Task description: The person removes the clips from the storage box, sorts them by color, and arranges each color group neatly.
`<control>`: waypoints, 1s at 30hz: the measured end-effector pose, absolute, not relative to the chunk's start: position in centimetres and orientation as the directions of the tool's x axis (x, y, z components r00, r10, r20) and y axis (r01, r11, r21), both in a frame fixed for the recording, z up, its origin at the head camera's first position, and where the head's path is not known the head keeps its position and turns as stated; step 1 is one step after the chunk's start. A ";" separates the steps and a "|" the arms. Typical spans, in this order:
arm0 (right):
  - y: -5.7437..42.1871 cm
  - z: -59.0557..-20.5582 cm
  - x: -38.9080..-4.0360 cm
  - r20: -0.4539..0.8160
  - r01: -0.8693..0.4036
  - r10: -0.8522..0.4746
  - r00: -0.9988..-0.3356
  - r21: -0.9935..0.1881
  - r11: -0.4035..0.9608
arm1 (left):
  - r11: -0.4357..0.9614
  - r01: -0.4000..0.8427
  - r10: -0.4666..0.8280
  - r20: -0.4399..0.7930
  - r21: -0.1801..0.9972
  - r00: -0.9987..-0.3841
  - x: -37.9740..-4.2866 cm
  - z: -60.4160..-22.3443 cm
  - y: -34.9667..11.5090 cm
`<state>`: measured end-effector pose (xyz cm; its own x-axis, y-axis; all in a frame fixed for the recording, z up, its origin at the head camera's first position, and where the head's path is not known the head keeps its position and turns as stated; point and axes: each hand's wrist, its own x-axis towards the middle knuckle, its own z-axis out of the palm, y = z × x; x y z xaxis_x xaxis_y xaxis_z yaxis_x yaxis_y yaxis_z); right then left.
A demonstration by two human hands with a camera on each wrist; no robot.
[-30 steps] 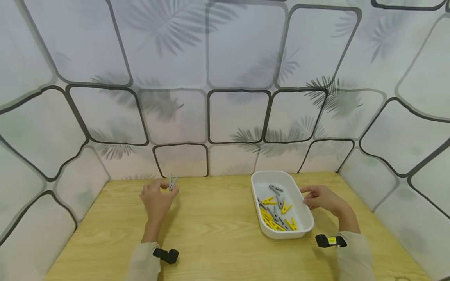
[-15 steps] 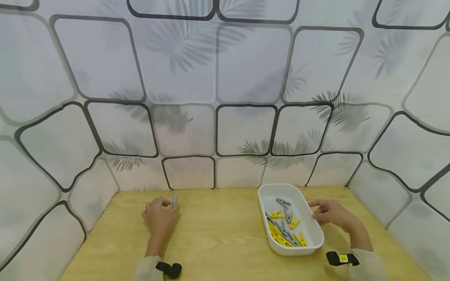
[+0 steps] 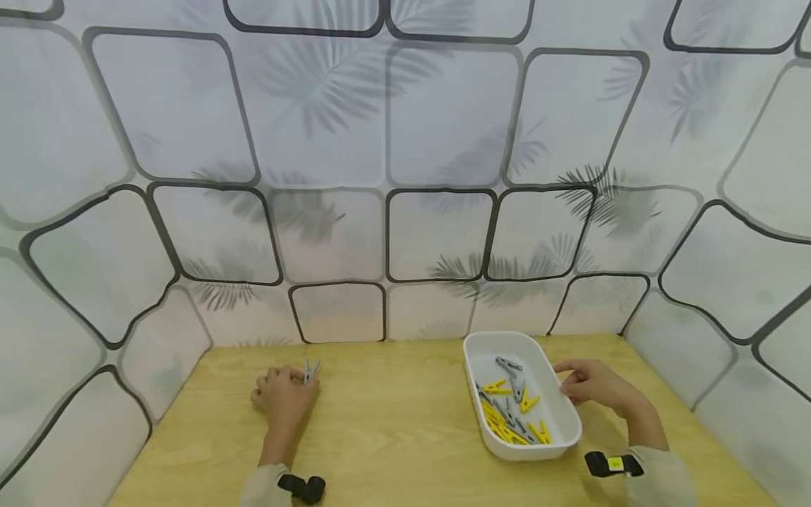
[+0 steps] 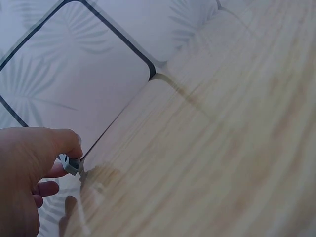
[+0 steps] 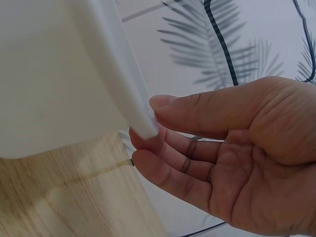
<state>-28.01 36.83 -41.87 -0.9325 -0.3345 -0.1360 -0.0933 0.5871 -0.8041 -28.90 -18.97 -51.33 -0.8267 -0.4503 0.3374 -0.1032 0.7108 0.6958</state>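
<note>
My left hand [image 3: 285,398] pinches a grey clothespin [image 3: 310,372] between thumb and fingertips, its two prongs pointing up and spread apart. Seen from the left wrist, the clothespin [image 4: 70,165] is mostly covered by the thumb, close over the tabletop. On the right stands a white plastic tray [image 3: 573,426] with rounded corners, holding several yellow clothespins [image 3: 497,422] and several grey clothespins [image 3: 509,364]. At its right side, my right hand [image 3: 598,387] grips the rim. The right wrist view has the thumb against the rim [image 5: 118,84] and fingers curled beneath it.
Both hands work over a light wooden table [image 3: 393,422]. A patterned wall covering [image 3: 437,232] with dark outlines and leaf prints rises along the table's back edge and both sides. Black wrist straps [image 3: 303,487] with small cameras sit on both forearms.
The head view has tilted up. My left hand has come down a little toward the table, still pinching the grey clothespin. The right hand stays at the tray's rim.
</note>
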 end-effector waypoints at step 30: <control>36.1 -41.3 -28.1 -0.155 -0.048 -0.269 -0.951 -0.783 0.620 | 0.736 -0.033 -0.373 0.365 0.676 -0.853 -28.6 -49.3 -18.3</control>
